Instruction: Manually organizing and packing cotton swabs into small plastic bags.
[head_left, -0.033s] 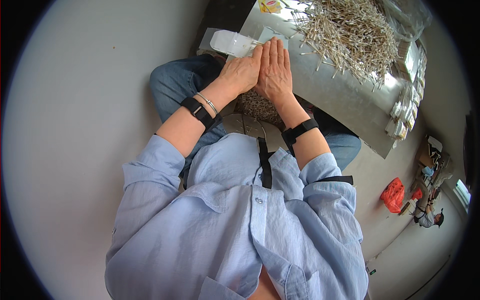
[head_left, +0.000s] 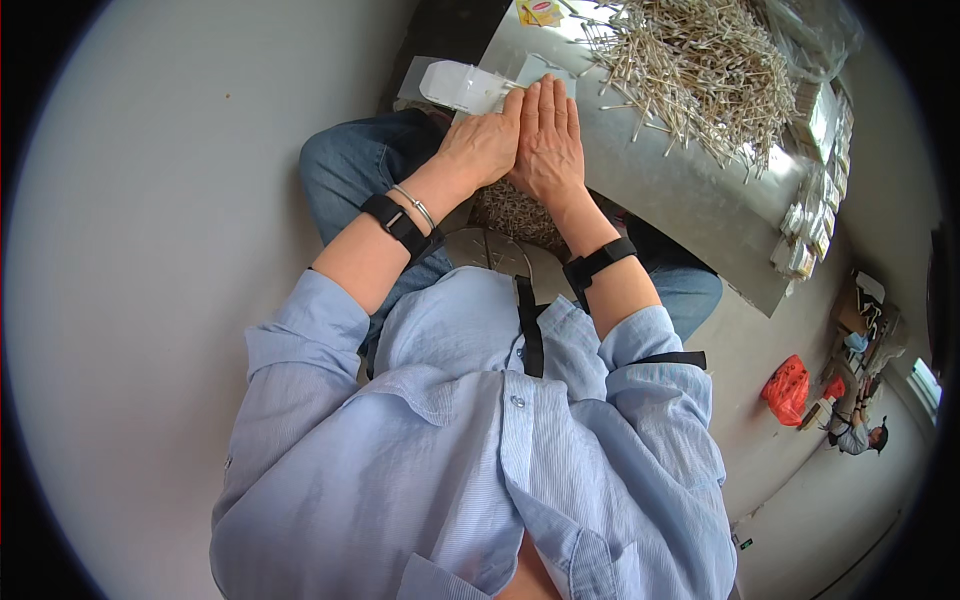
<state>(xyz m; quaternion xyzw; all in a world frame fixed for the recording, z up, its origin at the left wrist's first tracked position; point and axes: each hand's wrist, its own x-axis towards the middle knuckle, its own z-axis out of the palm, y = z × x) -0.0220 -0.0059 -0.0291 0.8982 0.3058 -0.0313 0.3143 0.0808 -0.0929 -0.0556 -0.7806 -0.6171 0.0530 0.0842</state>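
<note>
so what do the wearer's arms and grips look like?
Left grip and right grip: bare, no gloves. Left sleeve and right sleeve: light blue, rolled up. Black left wristband and black right wristband; thin silver bracelet on the left, nearer the grip. Black strap across the right sleeve.

White, thin-walled oblong box (head_left: 462,87), rounded left end, lying crosswise at left edge of silver sheet-metal tabletop (head_left: 660,185); right end hidden. Pale-stick, white-tipped cotton swabs (head_left: 700,80): loose crisscrossed heap toward far edge, strays fanned toward near edge.
</note>
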